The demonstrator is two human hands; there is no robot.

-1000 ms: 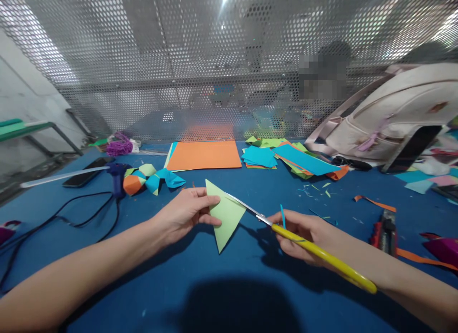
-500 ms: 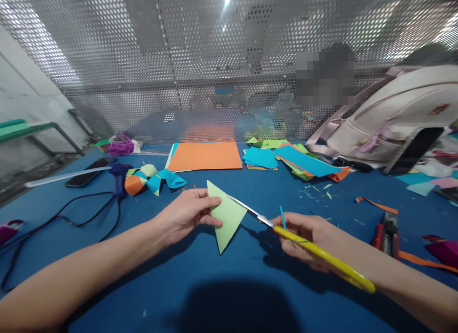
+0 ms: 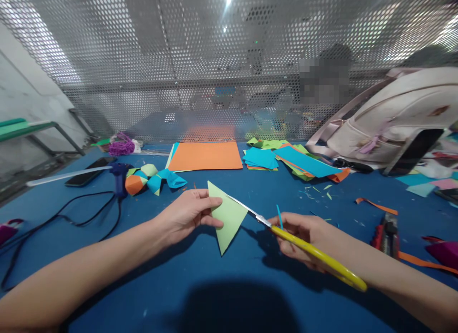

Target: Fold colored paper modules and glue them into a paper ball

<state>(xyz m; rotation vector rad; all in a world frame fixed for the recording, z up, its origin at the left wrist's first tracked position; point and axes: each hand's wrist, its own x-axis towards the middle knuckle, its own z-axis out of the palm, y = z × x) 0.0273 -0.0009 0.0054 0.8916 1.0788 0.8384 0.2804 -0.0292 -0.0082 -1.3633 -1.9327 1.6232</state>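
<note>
A light green triangle of folded paper (image 3: 229,221) is pinched at its left edge by my left hand (image 3: 195,211), thumb on top. My right hand (image 3: 304,233) grips scissors (image 3: 307,249) with yellow handles. Their blades lie along the paper's upper right edge; whether they bite into it I cannot tell. A thin blue paper strip (image 3: 279,217) sticks up by the fingers of my right hand.
On the blue table (image 3: 171,275), orange sheets (image 3: 207,156) and cut papers (image 3: 304,160) lie at the back. A glue gun (image 3: 119,178), folded paper pieces (image 3: 146,178) and a cable are left; a cutter (image 3: 388,235) and a backpack (image 3: 400,118) are right. Perforated metal (image 3: 179,61) stands behind.
The scissors and my right hand have shifted slightly left, with the yellow handles closer in. The green paper and my left hand have barely moved.
</note>
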